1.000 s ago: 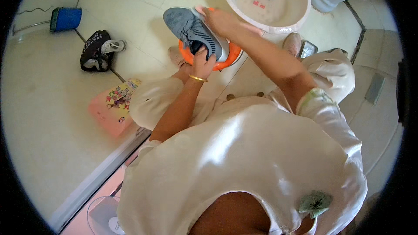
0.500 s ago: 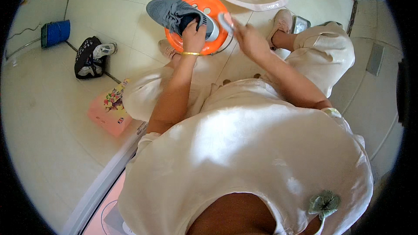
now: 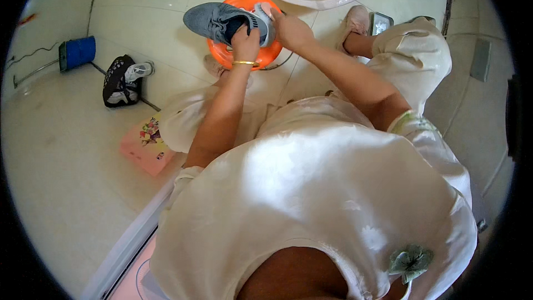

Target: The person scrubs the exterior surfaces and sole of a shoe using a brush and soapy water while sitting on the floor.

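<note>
A grey knit lace-up sneaker (image 3: pixel 211 19) with a white sole lies over an orange plastic stool (image 3: pixel 272 54), toe to the left. My left hand (image 3: pixel 245 45) is closed on the shoe's heel collar, its fingers partly inside the opening. In my closed right hand (image 3: pixel 293 32) is a small brush (image 3: pixel 262 11) with pale bristles and a pinkish back. The brush meets the shoe's sole edge near the heel, on the far side. My right fingers hide part of the brush.
A whitish basin (image 3: pixel 317 5) stands beyond the stool. To the left are a blue container (image 3: pixel 78 53), a black bag (image 3: pixel 114 83) with white-and-grey shoes, and a pink package (image 3: pixel 145 145). A shiny rectangular object (image 3: pixel 381 23) lies beside my right foot.
My right hand has moved left and slightly up, bringing the brush from beside the shoe onto its sole edge. My left hand keeps its hold on the sneaker.
</note>
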### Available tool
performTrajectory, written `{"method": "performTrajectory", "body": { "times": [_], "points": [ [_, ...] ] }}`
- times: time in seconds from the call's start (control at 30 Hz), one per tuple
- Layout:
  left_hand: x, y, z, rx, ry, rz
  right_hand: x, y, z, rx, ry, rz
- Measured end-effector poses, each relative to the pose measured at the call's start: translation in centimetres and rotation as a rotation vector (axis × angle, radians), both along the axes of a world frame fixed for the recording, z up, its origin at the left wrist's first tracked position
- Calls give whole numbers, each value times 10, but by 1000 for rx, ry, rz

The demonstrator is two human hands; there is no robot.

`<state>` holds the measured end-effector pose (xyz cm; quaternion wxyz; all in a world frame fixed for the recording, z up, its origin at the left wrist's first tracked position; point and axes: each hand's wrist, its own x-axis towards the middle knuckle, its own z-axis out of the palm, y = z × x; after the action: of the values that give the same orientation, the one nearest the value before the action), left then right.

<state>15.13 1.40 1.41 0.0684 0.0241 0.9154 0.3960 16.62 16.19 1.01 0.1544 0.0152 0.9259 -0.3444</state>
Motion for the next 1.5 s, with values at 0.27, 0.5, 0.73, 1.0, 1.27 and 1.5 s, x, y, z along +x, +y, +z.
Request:
{"method": "performTrajectory", "body": {
  "times": [0.27,0.5,0.73,1.0,1.27,1.5],
  "points": [
    [7,-12,-10,121,4,39,60,3,25,-62,-60,53],
    [-1,-10,-7,93,-59,17,-11,8,9,-26,29,94],
    [7,-18,-4,308,-10,-5,51,7,20,-47,-41,33],
    [28,-21,23,415,1,-175,5,31,50,-105,200,-76],
    [43,-34,1,337,27,-275,70,1,49,-107,176,131],
    [40,-56,-2,1203,-349,126,40,12,24,-365,231,-225]
  ]
}}
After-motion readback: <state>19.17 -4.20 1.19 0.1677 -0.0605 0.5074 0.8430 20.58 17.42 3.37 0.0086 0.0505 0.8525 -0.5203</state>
